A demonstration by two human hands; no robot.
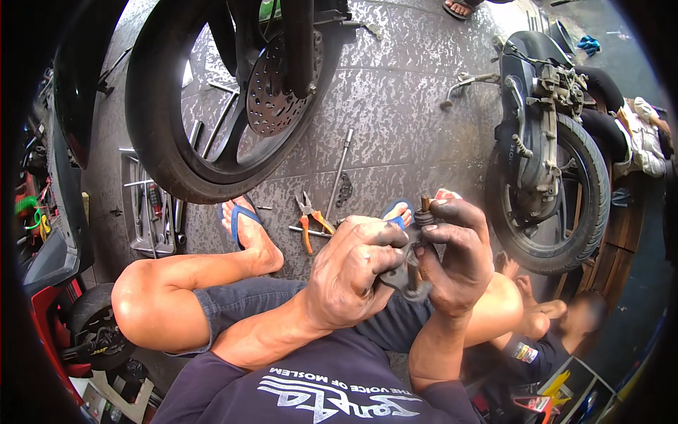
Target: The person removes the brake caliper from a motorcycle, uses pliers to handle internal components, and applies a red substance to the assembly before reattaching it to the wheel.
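Observation:
Both my hands are raised close together over my lap, with blackened fingertips. My right hand [458,258] pinches a small greasy metal part with a ribbed dark rubber boot [424,217] and a brownish pin end [425,201] standing up from it. My left hand [357,268] is closed beside it, its curled fingers against a grey piece [412,277] of what seems the same part; blur and fingers hide its lower shape. On the floor beyond my hands lie orange-handled pliers [308,220], with the jaws apart.
A motorcycle front wheel [205,185] with a drilled brake disc [279,88] stands ahead left. Near it lie a tool tray [152,244], a long bar [342,166] and a short chain piece [345,189]. At right stands another motorcycle's wheel [599,177]; a person [547,346] sits close by.

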